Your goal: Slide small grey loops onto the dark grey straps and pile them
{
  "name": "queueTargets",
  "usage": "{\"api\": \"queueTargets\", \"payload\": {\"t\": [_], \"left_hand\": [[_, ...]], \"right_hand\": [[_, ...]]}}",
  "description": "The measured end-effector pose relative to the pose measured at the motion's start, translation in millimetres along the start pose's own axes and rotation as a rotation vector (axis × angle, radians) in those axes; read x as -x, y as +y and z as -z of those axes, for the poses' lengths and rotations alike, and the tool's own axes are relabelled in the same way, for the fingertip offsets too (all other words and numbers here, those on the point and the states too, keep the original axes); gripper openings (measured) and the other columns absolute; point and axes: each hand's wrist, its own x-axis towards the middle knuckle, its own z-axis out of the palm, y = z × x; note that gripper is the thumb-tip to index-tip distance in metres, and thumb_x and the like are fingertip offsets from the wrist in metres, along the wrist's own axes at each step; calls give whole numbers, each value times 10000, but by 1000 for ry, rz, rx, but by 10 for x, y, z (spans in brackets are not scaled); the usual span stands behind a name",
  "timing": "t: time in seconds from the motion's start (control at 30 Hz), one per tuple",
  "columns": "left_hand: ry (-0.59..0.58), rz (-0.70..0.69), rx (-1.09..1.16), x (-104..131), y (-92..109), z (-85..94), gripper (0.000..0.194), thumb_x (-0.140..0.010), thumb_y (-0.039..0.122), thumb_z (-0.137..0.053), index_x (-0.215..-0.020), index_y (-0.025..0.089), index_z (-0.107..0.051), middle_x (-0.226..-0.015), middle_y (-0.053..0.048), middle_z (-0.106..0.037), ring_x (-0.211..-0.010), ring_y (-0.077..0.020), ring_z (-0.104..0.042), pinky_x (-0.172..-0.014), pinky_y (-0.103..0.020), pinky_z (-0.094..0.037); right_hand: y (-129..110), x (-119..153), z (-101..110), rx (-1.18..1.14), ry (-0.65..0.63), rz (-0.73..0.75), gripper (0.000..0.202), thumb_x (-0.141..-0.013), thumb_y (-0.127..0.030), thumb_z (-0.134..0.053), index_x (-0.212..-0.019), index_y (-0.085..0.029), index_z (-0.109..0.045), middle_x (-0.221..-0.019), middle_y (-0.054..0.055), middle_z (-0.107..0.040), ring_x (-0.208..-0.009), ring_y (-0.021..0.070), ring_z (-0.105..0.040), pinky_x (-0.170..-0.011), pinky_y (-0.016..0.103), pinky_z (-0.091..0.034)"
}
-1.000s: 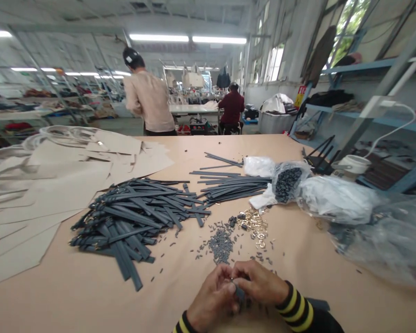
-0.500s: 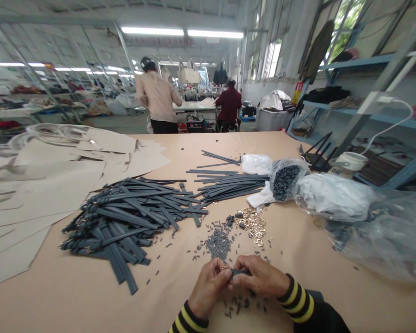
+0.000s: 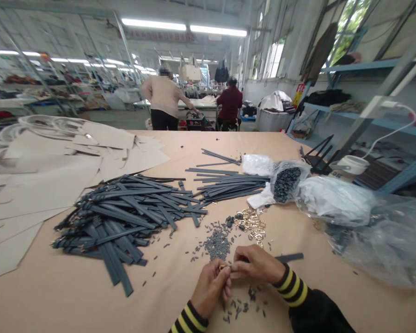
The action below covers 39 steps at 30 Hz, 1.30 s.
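Just in front of me, my left hand (image 3: 210, 284) is closed, pinching a small gold buckle (image 3: 222, 267) between thumb and fingers. My right hand (image 3: 254, 262) meets it from the right, its fingertips pinched on the dark end at the buckle. A dark grey strap (image 3: 291, 257) shows beyond my right wrist; its middle is hidden by the hand. Beyond my fingers lies a heap of small grey tube-like pieces (image 3: 217, 244), with gold buckles (image 3: 251, 222) beside it. Scattered dark bits (image 3: 242, 307) lie on the table below my hands.
A big pile of buckled dark straps (image 3: 125, 217) covers the left of the table (image 3: 180, 300). Behind are loose straps (image 3: 232, 187) and a bag of black parts (image 3: 286, 182). Plastic bags (image 3: 336, 199) crowd the right, cream sheets (image 3: 55, 171) the far left. Two people work beyond.
My right hand has moved slightly up, its grip changing from around the strap to a fingertip pinch. The strap's tail has swung up beyond my right wrist. One person in the background has bent over.
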Motion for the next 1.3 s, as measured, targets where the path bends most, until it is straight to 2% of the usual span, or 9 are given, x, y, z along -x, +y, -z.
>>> {"api": "queueTargets", "payload": {"t": [0.17, 0.27, 0.37, 0.53, 0.67, 0.8, 0.9, 1.03, 1.3], "left_hand": [[39, -4, 40, -18, -28, -7, 276, -735, 386, -541, -676, 152, -408, -491, 32, -552, -343, -54, -486, -316, -133, -352], [52, -6, 50, -15, -19, -3, 275, -732, 387, -540, -679, 153, -404, -484, 36, -549, -334, -52, -481, -310, -132, -351], [46, -19, 62, -22, -24, 4, 279, -731, 389, -537, -677, 153, -400, -482, 39, -545, -336, -48, -481, -315, -130, -362], [68, -30, 68, -48, -60, 7, 264, -736, 379, -531, -691, 157, -396, -495, 40, -548, -349, -57, -497, -312, -134, -371], [106, -38, 60, -20, -25, -16, 262, -739, 380, -525, -684, 157, -399, -474, 49, -534, -324, -52, -476, -309, -134, -359], [132, -55, 74, 14, 9, -26, 274, -728, 389, -533, -670, 157, -398, -463, 51, -534, -315, -51, -471, -314, -138, -362], [132, -65, 70, 20, 5, -24, 277, -725, 391, -536, -671, 155, -403, -462, 50, -538, -326, -53, -479, -320, -137, -367], [122, -74, 57, 22, -3, -25, 274, -724, 387, -540, -679, 153, -404, -468, 51, -537, -346, -56, -491, -326, -137, -373], [112, -82, 60, 40, 14, -23, 263, -737, 375, -527, -676, 156, -394, -458, 52, -533, -323, -46, -470, -320, -131, -350]], "right_hand": [[206, -373, 190, 230, 311, -205, 108, -791, -221, -462, -790, -152, -545, -783, 45, -564, -751, 153, -503, -681, 247, -336], [299, -525, 128, 262, 329, -251, 24, -730, -144, -510, -739, -157, -529, -772, 42, -543, -749, 159, -493, -672, 250, -324], [335, -564, 28, 272, 344, -264, 67, -696, -94, -522, -710, -157, -507, -752, 38, -537, -728, 155, -492, -659, 246, -324], [272, -460, 56, 230, 376, -254, 98, -703, -93, -503, -631, -154, -475, -682, 44, -538, -692, 162, -496, -648, 260, -340], [62, -236, 173, 122, 360, -194, 129, -759, -169, -471, -632, -170, -453, -635, 18, -552, -624, 136, -514, -609, 238, -381], [-128, 63, 81, -346, 221, -101, 119, -781, -256, -469, -695, -174, -454, -620, -3, -567, -569, 114, -545, -556, 213, -442], [-137, 209, -135, -620, 168, -174, 135, -750, -274, -513, -685, -164, -470, -632, 9, -572, -589, 127, -556, -573, 241, -474], [-80, 226, -344, -667, 251, -258, 146, -742, -284, -527, -688, -153, -494, -651, 26, -583, -626, 144, -567, -603, 268, -490], [-77, 168, -367, -689, 252, -235, 149, -745, -283, -527, -689, -146, -505, -645, 21, -580, -631, 150, -570, -607, 281, -499]]}}
